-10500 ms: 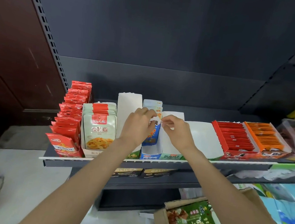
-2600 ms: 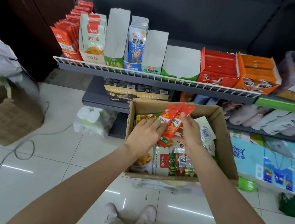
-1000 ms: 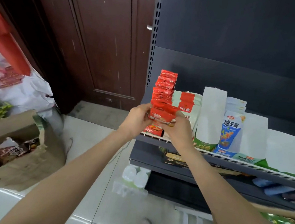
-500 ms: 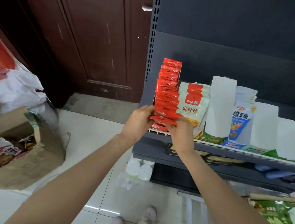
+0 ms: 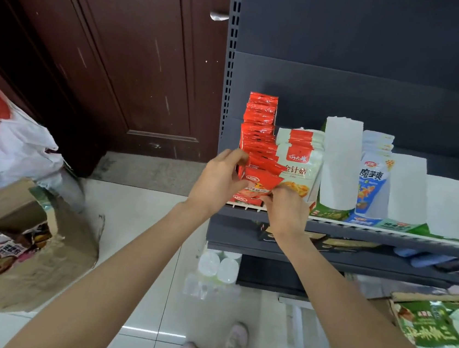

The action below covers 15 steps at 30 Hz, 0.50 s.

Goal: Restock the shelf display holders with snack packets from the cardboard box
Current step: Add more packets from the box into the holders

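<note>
The dark grey metal shelf point(image 5: 358, 234) carries a white wire front rail and stands against a dark grey back panel; a dark brown wooden door point(image 5: 116, 55) adjoins it on the left. The floor is glossy pale tile point(image 5: 143, 221). A torn brown cardboard box point(image 5: 27, 259) holding packets sits low left, with a white plastic bag point(image 5: 11, 143) behind it. A second open cardboard box point(image 5: 433, 334) with green packets lies at lower right.

On the shelf, left to right: a row of red foil snack packets point(image 5: 259, 128), pale green-and-red pouches point(image 5: 298, 161), a white cardboard display holder point(image 5: 340, 160), blue-and-white pouches point(image 5: 371, 175).

Both forearms reach up from the lower edge toward the row's front end. The left hand point(image 5: 216, 181) curls its fingers against the left side of the row — thumb on the foremost red packet point(image 5: 260, 181). The right hand point(image 5: 284, 208) pinches that packet's lower right corner. The packet is tilted, just above the rail.
</note>
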Each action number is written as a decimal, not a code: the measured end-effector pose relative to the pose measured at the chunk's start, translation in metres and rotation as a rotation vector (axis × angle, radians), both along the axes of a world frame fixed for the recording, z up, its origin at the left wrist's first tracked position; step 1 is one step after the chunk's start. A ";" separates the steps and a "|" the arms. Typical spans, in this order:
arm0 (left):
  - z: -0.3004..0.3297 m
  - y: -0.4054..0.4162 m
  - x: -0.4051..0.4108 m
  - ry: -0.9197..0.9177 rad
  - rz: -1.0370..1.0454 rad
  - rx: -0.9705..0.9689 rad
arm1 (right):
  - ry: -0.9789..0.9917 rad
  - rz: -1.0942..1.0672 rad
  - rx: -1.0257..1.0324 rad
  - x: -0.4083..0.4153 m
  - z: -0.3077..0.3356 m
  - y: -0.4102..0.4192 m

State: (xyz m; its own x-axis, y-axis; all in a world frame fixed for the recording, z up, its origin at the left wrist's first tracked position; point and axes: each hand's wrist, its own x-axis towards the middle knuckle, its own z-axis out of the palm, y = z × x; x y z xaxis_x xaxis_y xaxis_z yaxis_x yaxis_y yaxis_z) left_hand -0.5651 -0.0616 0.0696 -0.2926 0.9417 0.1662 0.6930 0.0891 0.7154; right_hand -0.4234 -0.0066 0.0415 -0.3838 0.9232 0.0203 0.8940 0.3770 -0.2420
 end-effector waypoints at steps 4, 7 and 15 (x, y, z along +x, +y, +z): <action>0.004 0.001 -0.001 0.059 -0.036 0.046 | 0.234 -0.019 -0.072 0.001 -0.002 -0.001; 0.004 0.007 -0.002 0.065 -0.034 0.014 | 0.503 -0.009 -0.058 0.007 -0.003 -0.003; -0.011 0.000 -0.009 0.104 -0.048 -0.060 | 0.156 0.033 0.016 -0.008 -0.009 -0.005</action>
